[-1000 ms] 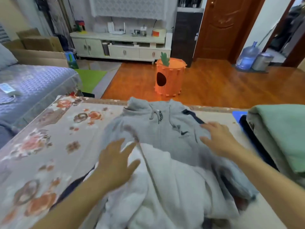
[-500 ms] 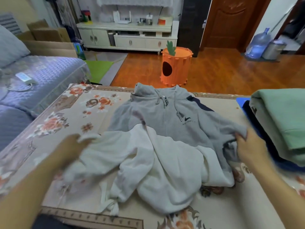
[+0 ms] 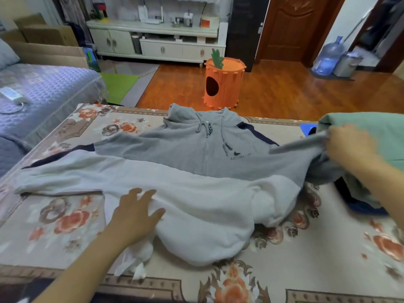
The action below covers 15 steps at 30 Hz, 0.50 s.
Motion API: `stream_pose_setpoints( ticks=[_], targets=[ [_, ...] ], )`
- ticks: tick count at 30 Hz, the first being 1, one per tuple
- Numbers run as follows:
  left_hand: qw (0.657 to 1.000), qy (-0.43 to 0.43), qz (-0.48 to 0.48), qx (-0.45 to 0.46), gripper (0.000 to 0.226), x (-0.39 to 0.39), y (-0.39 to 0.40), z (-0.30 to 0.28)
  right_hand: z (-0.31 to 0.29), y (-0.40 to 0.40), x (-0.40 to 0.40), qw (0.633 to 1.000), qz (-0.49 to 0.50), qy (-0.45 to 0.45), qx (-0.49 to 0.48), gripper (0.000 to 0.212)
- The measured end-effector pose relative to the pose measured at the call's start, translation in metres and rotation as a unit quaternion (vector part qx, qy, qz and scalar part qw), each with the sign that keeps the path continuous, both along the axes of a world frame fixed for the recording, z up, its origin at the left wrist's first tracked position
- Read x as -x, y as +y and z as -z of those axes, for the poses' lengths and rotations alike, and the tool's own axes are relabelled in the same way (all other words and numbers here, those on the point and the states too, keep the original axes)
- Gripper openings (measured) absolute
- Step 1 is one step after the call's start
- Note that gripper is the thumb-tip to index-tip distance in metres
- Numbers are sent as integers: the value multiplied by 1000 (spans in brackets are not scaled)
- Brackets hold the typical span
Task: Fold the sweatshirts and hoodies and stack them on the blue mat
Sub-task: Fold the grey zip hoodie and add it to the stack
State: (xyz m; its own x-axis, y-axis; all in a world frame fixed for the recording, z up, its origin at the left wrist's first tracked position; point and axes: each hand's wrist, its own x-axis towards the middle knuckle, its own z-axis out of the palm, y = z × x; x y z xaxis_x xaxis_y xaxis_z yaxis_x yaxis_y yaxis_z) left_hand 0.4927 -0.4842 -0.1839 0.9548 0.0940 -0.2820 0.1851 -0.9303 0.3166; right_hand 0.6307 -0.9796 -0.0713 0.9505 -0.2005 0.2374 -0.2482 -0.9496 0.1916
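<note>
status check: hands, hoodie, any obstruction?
Left hand flat on grey and white zip hoodie. Right hand grips its sleeve. Hoodie spread, unfolded. Folded green stack close right.

The blue mat [image 3: 305, 129] is mostly covered by the folded stack [image 3: 369, 136] (cut off at the right edge). Logo lettering on the grey hoodie [image 3: 196, 147] is illegible.

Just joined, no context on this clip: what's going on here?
A person is laying out a grey zip hoodie front-up on the floral-covered table to fold it. The left hand presses flat on its white lower part, fingers spread. The right hand grips the sleeve end, pulling it out to the side. It is not folded yet. A stack of folded garments, green one on top, sits at the right over the blue mat.
</note>
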Motion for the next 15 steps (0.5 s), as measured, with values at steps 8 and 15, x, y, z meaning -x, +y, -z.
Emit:
stream_pose_setpoints(
  ticks=[8, 15],
  targets=[
    [986, -57, -158, 7, 55, 56, 14, -2, 70, 68, 52, 986, -79, -105, -107, 28],
    [982, 39, -159, 90, 53, 67, 11, 0, 126, 46, 139, 917, 82, 193, -339, 11]
  ],
)
